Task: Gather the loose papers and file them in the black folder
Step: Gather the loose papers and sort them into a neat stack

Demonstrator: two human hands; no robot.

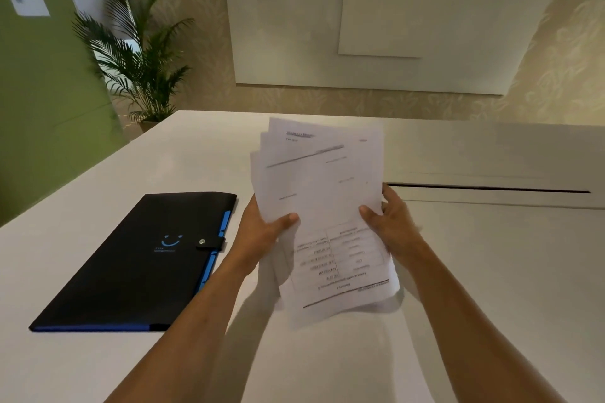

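the papers [322,206] are held up above the middle of the worktop [491,271], the left hand [262,226] on their 9 o'clock edge and the right hand [393,222] on their 3 o'clock edge. the folder [137,265] lies flat on the worktop at 9 o'clock from the hands, near the left hand but apart from it. a slot [487,189] in the worktop runs out at 3 o'clock from the papers. a plant [140,56] stands beyond the worktop's far corner at 11 o'clock.

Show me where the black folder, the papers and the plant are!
black folder [131,258], head view, middle of its cover.
papers [322,193], head view, top sheet's centre.
plant [140,52], head view, its leaves.
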